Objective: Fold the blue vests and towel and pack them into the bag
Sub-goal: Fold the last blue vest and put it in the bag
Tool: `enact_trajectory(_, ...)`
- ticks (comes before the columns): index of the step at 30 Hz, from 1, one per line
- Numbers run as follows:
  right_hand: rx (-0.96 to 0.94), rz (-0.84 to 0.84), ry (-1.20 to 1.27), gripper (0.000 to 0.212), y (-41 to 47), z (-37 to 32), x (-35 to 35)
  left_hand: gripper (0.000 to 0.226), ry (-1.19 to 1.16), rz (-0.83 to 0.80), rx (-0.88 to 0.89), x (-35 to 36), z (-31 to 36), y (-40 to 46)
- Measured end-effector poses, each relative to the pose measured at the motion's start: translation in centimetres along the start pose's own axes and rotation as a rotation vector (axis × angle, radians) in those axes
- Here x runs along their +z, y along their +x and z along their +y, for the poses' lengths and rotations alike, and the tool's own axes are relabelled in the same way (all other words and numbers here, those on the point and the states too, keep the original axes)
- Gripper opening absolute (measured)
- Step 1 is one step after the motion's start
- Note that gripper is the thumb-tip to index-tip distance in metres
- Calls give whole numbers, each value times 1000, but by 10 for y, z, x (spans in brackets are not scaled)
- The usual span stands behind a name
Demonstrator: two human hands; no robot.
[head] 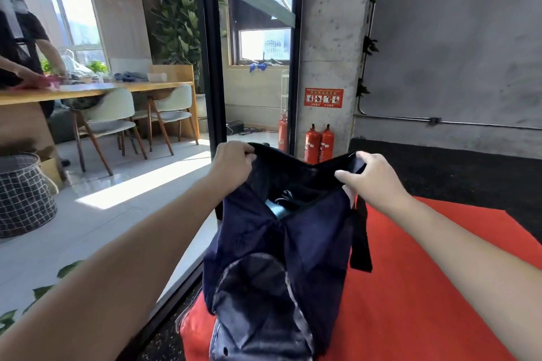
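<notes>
Left hand (234, 165) and right hand (371, 176) are each pinching the bag (278, 243) rim | pulling its mouth wide over the red mat (425, 287) | likely checking packed contents.

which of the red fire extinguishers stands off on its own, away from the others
The fire extinguisher left of the concrete pillar, by the dark door frame, stands alone. The other two extinguishers stand side by side against the pillar's front, under the red sign.

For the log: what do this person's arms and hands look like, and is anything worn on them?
Both forearms are bare up to the frame's edge: no sleeves show. The left hand and right hand wear no gloves, and no rings, watch, bracelet or markings show on either hand or wrist. Nothing is attached to them, neither cable nor sensor.
</notes>
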State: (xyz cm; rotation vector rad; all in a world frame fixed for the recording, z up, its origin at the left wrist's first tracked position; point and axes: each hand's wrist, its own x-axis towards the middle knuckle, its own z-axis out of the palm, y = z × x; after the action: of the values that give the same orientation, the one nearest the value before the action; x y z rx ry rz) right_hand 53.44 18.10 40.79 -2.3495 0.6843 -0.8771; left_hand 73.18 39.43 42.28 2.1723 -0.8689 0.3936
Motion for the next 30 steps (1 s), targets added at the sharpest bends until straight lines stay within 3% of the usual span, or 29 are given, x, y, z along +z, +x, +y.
enact_trajectory(4, -5, 75, 39, 44, 12, -6, -39, 29, -37, 28, 30, -15, 43, 15)
enact_trajectory(12, -10, 131, 3, 37, 30, -1, -104, 34, -97, 66, 46, -11, 106, 32)
enact_trajectory(15, -15, 169, 20, 54, 29, -1, -111, 35, -109, 74, 44, -4, 111, 34)
enact_trajectory(17, -1, 121, 34, 54, 20, 7, -105, 34, -70, 55, 24, 3, 105, 33)
enact_trajectory(19, 23, -29, -1, 48, 8, 27, -91, 32, -6, -17, -7, 17, 91, 26)
enact_trajectory(22, 40, -276, -111, 54, -23, 58, -70, 44, 171, -287, -97, 50, 67, -5)
enact_trajectory(24, 36, -299, -107, 51, -44, 75, -68, 52, 193, -398, -138, 71, 59, -34)
enact_trajectory(27, 101, -271, -108, 41, -75, 99, -81, 36, 130, -327, -90, 89, 74, -68)
enact_trajectory(30, 143, -262, -115, 33, -113, 121, -107, 38, 66, -255, 2, 97, 112, -101)
